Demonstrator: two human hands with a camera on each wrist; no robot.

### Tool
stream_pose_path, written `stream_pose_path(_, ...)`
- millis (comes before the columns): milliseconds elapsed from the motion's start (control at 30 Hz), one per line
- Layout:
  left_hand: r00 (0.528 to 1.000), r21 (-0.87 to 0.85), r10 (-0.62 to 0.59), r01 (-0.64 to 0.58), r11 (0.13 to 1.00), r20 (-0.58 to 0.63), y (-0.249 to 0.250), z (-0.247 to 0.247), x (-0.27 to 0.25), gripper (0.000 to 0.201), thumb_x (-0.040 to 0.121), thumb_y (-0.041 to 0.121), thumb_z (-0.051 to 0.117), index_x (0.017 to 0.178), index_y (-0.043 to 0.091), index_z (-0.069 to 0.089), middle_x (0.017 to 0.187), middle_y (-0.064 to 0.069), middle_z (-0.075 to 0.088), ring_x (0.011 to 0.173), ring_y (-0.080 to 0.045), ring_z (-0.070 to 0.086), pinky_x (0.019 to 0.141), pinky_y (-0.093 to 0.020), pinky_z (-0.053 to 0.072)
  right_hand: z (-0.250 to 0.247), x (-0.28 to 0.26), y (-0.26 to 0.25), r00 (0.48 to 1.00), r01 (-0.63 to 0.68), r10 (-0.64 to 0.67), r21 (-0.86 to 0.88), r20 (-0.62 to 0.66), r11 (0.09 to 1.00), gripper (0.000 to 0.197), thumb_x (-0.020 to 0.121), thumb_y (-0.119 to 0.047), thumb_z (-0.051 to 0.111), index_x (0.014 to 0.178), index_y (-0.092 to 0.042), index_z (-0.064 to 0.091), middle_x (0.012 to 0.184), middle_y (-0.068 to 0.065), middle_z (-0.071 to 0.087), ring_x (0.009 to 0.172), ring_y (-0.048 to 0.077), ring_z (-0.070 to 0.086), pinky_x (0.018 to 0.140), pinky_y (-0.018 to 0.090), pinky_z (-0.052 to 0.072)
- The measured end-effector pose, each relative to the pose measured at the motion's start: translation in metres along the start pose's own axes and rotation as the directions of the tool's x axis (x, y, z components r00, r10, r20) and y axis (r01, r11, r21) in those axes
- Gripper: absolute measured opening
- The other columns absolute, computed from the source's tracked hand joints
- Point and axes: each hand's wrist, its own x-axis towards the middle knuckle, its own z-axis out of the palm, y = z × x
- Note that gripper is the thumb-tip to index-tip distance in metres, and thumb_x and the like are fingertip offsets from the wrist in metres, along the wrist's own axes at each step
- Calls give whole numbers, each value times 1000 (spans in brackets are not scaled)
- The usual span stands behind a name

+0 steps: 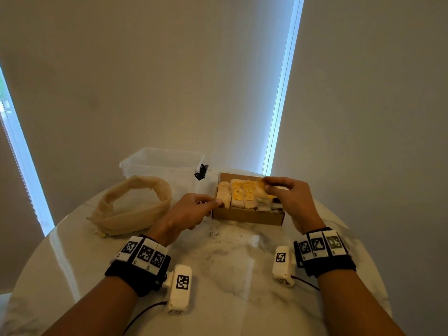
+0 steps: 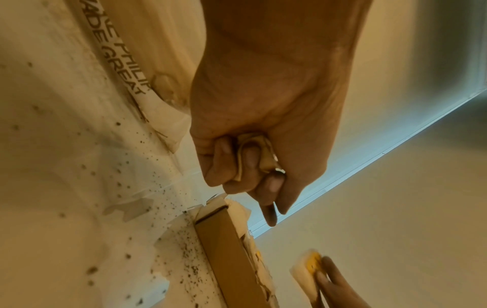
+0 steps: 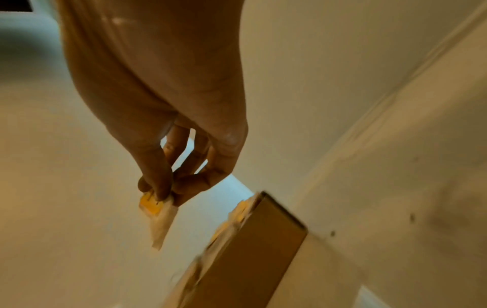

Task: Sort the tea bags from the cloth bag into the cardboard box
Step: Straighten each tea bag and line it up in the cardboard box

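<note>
Marble table (image 1: pixel 232 258) with loose tea specks everywhere. Right hand (image 1: pixel 292 202) pinches one tea bag (image 3: pixel 159 218) over the cardboard box (image 1: pixel 249 215) at 12 o'clock; left hand (image 1: pixel 186 214) curls around another. Squeezing could split them. One cloth bag (image 1: pixel 131 207) at 10 o'clock, four rows already boxed.

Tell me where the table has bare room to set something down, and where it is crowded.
Bare marble lies between the two forearms, nearer than the cardboard box, though dark specks litter it by the box. Another strip runs near the cloth bag. Crowded: the far side, where bag, clear tub and box sit close, with left hand and right hand over the box.
</note>
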Motion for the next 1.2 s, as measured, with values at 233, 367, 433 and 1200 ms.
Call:
stream_pose_path(233, 999, -83, -26, 28, 996, 24, 5, 0, -3, 25, 102, 42, 66, 111, 24, 80, 64, 9, 55, 50, -7, 35, 47, -23, 28, -39, 16, 21, 980, -196, 194, -36, -46, 980, 24, 95, -7, 76, 110, -23, 82, 115, 2, 78, 105, 18, 71, 75, 29, 54)
stream_pose_path(367, 998, -80, -47, 50, 996, 36, 7, -2, -3, 27, 102, 42, 65, 116, 23, 78, 65, 7, 53, 51, -8, 34, 47, -23, 28, -44, 17, 24, 965, -263, 263, -78, 1, 962, 24, 97, -7, 73, 116, -19, 82, 118, 2, 76, 103, 16, 69, 79, 31, 52)
stream_pose_path(433, 998, -78, -57, 60, 995, 39, 8, -2, -2, 27, 103, 40, 64, 117, 22, 77, 63, 7, 52, 51, -8, 34, 46, -22, 28, -43, 18, 26, 959, -278, 281, -100, 21, 955, 24, 97, -8, 73, 117, -20, 82, 119, 3, 75, 104, 18, 69, 84, 34, 51)
stream_pose_path(1200, 992, -335, -114, 126, 934, 54, 7, 3, 5, 87, 95, 81, 33, 127, 7, 66, 86, -6, 53, 58, -9, 46, 51, -24, 36, -29, 10, 9, 983, -41, 43, 18, -179, 999, 28, 95, -9, 77, 113, -30, 77, 117, -2, 74, 108, 17, 67, 74, 27, 51)
